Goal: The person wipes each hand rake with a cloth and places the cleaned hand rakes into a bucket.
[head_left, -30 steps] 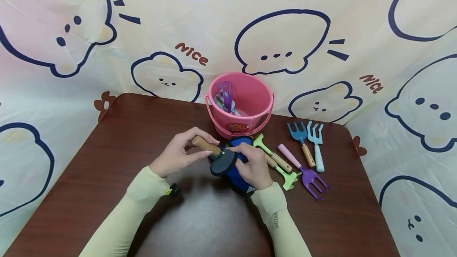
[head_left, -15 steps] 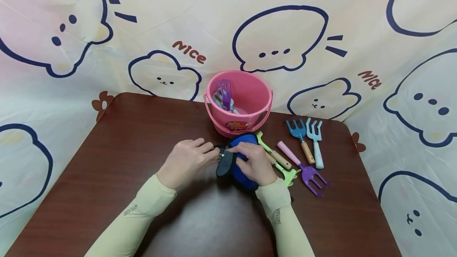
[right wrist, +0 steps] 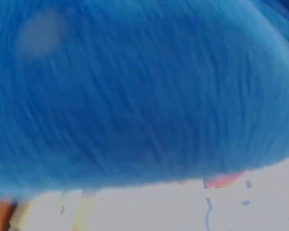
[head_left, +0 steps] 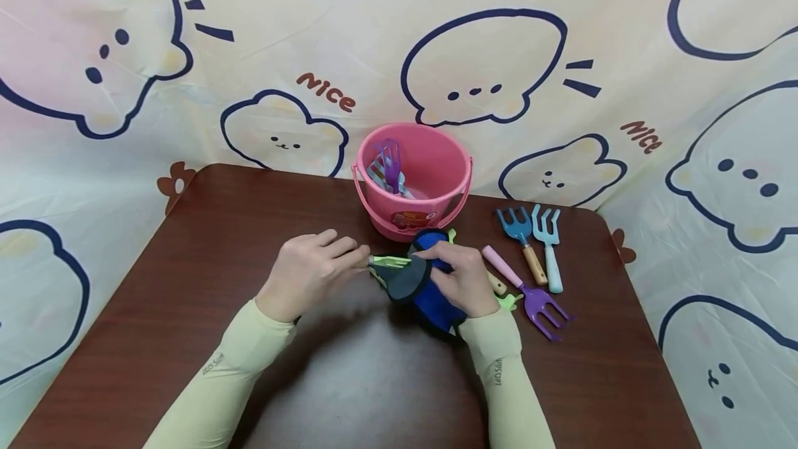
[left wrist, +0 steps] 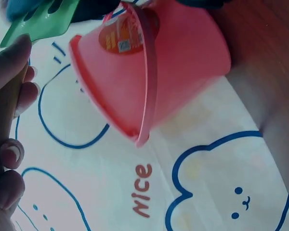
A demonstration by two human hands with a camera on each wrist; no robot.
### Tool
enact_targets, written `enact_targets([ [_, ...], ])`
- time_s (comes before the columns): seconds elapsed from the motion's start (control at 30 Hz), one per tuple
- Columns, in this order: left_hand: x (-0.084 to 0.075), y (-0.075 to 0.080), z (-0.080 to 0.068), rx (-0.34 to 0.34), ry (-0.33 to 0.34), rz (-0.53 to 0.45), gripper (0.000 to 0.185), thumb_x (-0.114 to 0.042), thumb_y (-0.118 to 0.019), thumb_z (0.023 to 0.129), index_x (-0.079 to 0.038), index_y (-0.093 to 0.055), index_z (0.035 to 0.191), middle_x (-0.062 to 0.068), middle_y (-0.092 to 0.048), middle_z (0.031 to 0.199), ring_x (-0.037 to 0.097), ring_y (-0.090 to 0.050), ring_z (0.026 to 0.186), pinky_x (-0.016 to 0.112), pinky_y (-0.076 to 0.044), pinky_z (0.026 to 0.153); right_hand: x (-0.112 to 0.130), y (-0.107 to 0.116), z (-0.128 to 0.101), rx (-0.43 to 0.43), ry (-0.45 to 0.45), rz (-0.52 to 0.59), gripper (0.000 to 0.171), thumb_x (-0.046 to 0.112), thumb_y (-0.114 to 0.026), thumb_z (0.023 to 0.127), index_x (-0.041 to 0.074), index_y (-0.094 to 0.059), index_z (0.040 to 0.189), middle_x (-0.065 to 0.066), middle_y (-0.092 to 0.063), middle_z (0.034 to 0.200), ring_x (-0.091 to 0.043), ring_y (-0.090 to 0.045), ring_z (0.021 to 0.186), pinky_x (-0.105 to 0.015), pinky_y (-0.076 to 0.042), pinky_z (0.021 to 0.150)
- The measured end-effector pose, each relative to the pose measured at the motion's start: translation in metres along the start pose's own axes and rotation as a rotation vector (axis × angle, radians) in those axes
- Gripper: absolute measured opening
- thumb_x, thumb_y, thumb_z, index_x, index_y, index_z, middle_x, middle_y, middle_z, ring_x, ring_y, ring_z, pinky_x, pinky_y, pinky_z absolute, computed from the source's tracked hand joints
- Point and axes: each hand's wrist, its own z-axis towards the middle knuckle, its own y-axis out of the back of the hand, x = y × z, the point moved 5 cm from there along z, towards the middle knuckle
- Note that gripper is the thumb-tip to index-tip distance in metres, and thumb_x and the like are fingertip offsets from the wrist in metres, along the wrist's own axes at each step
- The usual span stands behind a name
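My left hand point(head_left: 314, 272) grips the wooden handle of a small green slotted garden trowel point(head_left: 391, 262). The trowel's flat green head point(left wrist: 48, 21) shows beyond the thumb in the left wrist view. In the head view, that head lies over the dark grey flap of a blue cloth pouch point(head_left: 436, 307) with black edging. My right hand point(head_left: 464, 279) pinches the flap's edge between thumb and finger. Blue cloth point(right wrist: 135, 106) fills most of the right wrist view and hides the fingers there.
Behind the pouch stands a pink bucket point(head_left: 439, 158), holding a purple fork point(head_left: 391, 168) and a striped item. To the right lie a blue fork point(head_left: 517, 229), a light blue fork point(head_left: 548, 241), a purple fork with a pink handle point(head_left: 537, 302) and partly covered green tools point(head_left: 508, 302).
The left hand has turned over and moved left, drawing the trowel so its green head shows over the flap. The right hand and pouch have shifted slightly right.
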Motion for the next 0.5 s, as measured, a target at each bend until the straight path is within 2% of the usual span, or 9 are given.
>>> enact_targets([
  [0.07,0.005,0.006,-0.001,-0.016,0.009,-0.011,0.037,-0.031,-0.093,0.077,-0.019,-0.082,0.11,0.0,-0.077,0.093,0.018,-0.066,0.075,0.03,-0.058,0.06,-0.004,0.009,-0.002,-0.004,-0.021,-0.004,0.025,-0.007,-0.076,0.089,0.008,-0.08,0.108,-0.006,-0.079,0.099,-0.018,-0.073,0.085,-0.026,-0.06,0.084],
  [0.13,0.014,0.015,-0.003,-0.049,0.042,-0.031,0.036,-0.028,-0.093,0.077,-0.018,-0.082,0.11,0.001,-0.078,0.094,0.018,-0.067,0.074,0.031,-0.057,0.059,-0.009,0.022,-0.006,-0.032,-0.041,-0.052,0.025,-0.009,-0.073,0.089,0.008,-0.08,0.106,-0.006,-0.079,0.1,-0.019,-0.073,0.085,-0.022,-0.058,0.085],
  [0.2,0.026,0.027,-0.005,-0.113,0.094,-0.054,0.038,-0.024,-0.094,0.075,-0.016,-0.082,0.11,0.002,-0.078,0.091,0.018,-0.068,0.072,0.033,-0.057,0.057,-0.016,0.038,-0.01,-0.111,-0.06,-0.128,0.026,-0.012,-0.072,0.087,0.007,-0.08,0.103,-0.008,-0.079,0.098,-0.019,-0.072,0.081,-0.017,-0.055,0.084],
  [0.3,0.044,0.044,-0.011,-0.225,0.169,-0.063,0.04,-0.019,-0.095,0.072,-0.013,-0.082,0.108,0.004,-0.076,0.086,0.021,-0.069,0.069,0.038,-0.056,0.054,-0.023,0.065,-0.018,-0.29,-0.106,-0.204,0.025,-0.014,-0.074,0.085,0.005,-0.08,0.1,-0.01,-0.079,0.095,-0.013,-0.068,0.077,-0.012,-0.049,0.074],
  [0.4,0.053,0.048,-0.014,-0.252,0.2,-0.064,0.042,-0.018,-0.096,0.07,-0.011,-0.081,0.108,0.005,-0.074,0.082,0.022,-0.069,0.068,0.039,-0.055,0.054,-0.024,0.077,-0.021,-0.427,-0.143,-0.119,0.024,-0.01,-0.078,0.085,0.003,-0.08,0.105,-0.009,-0.079,0.095,-0.006,-0.067,0.075,-0.012,-0.05,0.068],
  [0.5,0.053,0.039,-0.013,-0.216,0.228,-0.095,0.039,-0.022,-0.095,0.074,-0.011,-0.08,0.108,0.004,-0.074,0.084,0.02,-0.071,0.069,0.038,-0.055,0.055,-0.019,0.072,-0.018,-0.47,-0.164,0.059,0.029,-0.009,-0.074,0.089,0.0,-0.076,0.117,-0.002,-0.078,0.1,-0.006,-0.07,0.079,-0.016,-0.055,0.072],
])
